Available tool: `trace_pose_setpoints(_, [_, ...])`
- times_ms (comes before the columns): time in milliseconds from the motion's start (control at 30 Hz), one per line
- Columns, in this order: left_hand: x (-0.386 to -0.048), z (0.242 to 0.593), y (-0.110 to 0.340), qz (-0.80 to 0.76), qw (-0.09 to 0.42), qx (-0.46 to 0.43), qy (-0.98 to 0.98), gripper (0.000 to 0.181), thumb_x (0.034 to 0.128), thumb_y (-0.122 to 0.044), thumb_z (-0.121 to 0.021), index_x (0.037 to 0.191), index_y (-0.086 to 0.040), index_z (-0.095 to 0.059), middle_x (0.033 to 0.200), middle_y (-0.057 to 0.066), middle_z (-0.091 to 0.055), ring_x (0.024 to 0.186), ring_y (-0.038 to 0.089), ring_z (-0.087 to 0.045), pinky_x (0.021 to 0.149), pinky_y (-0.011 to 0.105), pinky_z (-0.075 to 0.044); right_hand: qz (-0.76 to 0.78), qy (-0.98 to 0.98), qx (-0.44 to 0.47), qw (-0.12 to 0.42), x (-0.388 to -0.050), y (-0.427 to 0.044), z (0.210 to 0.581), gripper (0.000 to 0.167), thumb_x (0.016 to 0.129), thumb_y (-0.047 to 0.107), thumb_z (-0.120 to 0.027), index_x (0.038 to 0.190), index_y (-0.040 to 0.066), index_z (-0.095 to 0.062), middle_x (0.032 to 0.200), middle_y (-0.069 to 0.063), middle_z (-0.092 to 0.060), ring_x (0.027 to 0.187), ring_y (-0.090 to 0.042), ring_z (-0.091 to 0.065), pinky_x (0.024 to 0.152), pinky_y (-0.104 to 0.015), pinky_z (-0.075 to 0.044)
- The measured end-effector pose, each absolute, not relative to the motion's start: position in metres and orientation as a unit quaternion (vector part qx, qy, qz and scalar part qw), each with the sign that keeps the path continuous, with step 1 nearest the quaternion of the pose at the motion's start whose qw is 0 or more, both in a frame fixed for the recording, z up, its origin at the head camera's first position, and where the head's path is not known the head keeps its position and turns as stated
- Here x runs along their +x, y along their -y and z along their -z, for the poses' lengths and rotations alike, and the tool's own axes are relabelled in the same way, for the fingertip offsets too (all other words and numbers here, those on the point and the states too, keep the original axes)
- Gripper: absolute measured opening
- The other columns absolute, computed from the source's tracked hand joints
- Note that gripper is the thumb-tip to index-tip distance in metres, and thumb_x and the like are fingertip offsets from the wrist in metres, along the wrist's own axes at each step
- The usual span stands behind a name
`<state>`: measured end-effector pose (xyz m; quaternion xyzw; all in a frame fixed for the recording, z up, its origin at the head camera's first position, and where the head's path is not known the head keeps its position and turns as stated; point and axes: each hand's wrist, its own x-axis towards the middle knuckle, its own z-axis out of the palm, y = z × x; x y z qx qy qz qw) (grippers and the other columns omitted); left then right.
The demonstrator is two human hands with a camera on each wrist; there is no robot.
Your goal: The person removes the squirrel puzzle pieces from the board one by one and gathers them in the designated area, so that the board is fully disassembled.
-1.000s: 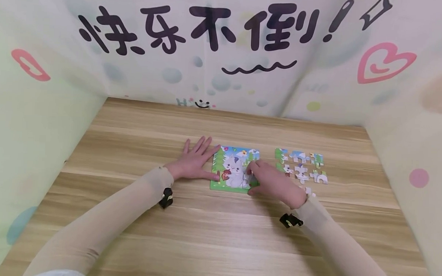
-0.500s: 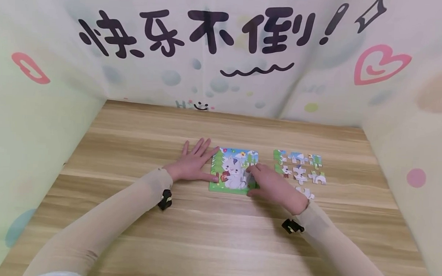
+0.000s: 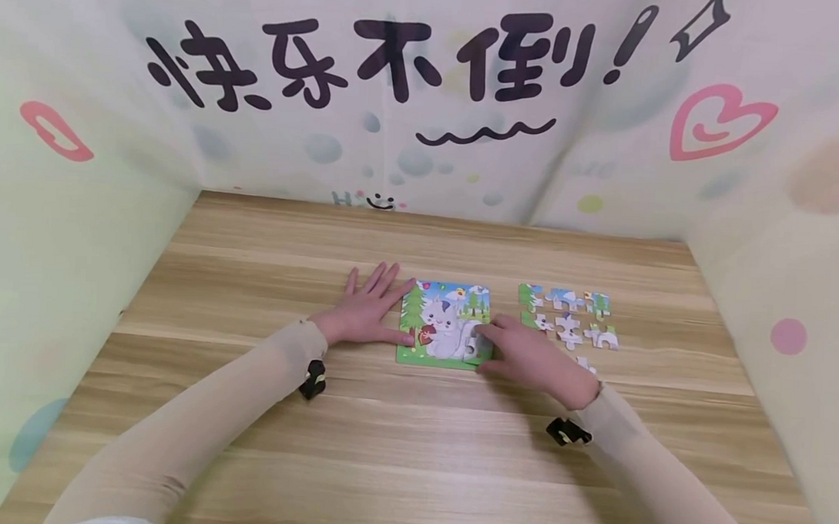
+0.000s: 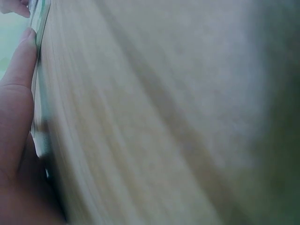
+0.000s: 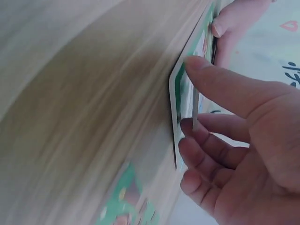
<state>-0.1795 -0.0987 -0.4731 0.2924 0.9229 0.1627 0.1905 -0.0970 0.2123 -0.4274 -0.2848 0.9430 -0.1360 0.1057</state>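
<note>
A small jigsaw puzzle with a grey-white squirrel picture and a green border lies flat on the table. My left hand rests at its left side with fingers spread. Its thumb and index fingertip touch the puzzle's left edge; in the left wrist view one straight finger lies along that edge. At the puzzle's lower right corner, my right hand pinches a puzzle piece, which is tilted up from the board. The right wrist view shows this thin piece edge-on between thumb and fingers.
Several loose puzzle pieces lie in rough rows right of the puzzle; my right hand is close to them. The wooden table is bounded by a printed fabric wall at the back and by similar walls at both sides.
My right hand has shifted slightly right, and the pinched piece now shows tilted at the puzzle's lower right corner. The left hand stays in place.
</note>
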Motion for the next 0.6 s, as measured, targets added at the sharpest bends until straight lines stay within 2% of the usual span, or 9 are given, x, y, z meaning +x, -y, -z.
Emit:
trace_pose_setpoints(200, [-0.179, 0.469, 0.099, -0.159, 0.189, 0.296, -0.923, 0.113, 0.0859, -0.079, -0.063, 0.170, -0.027, -0.008, 0.175, 0.012, 0.012, 0.159, 0.032, 0.018, 0.119, 0.066, 0.020, 0.179, -0.937, -0.280, 0.105, -0.091, -0.236, 0.426, 0.056, 0.086, 0.023, -0.087, 0.131, -0.003, -0.066, 0.112, -0.009, -0.066, 0.086, -0.014, -0.056, 0.073, -0.031, -0.053])
trace_pose_setpoints(467, [-0.178, 0.471, 0.099, -0.158, 0.188, 0.293, -0.924, 0.112, 0.0866, -0.077, -0.064, 0.170, -0.026, -0.008, 0.175, 0.012, 0.011, 0.160, 0.032, 0.017, 0.119, 0.066, 0.020, 0.203, -0.939, -0.258, 0.097, -0.078, -0.276, 0.418, 0.055, 0.086, 0.020, -0.087, 0.133, 0.005, -0.064, 0.113, -0.005, -0.065, 0.102, -0.025, -0.064, 0.085, -0.044, -0.057])
trace_pose_setpoints(600, [-0.177, 0.470, 0.099, -0.160, 0.182, 0.293, -0.925, 0.112, 0.0867, -0.076, -0.065, 0.170, -0.025, -0.010, 0.175, 0.013, 0.010, 0.160, 0.033, 0.016, 0.119, 0.066, 0.019, 0.213, -0.940, -0.256, 0.078, -0.071, -0.299, 0.411, 0.058, 0.084, 0.017, -0.088, 0.135, 0.005, -0.064, 0.112, -0.003, -0.064, 0.102, -0.024, -0.064, 0.085, -0.046, -0.057])
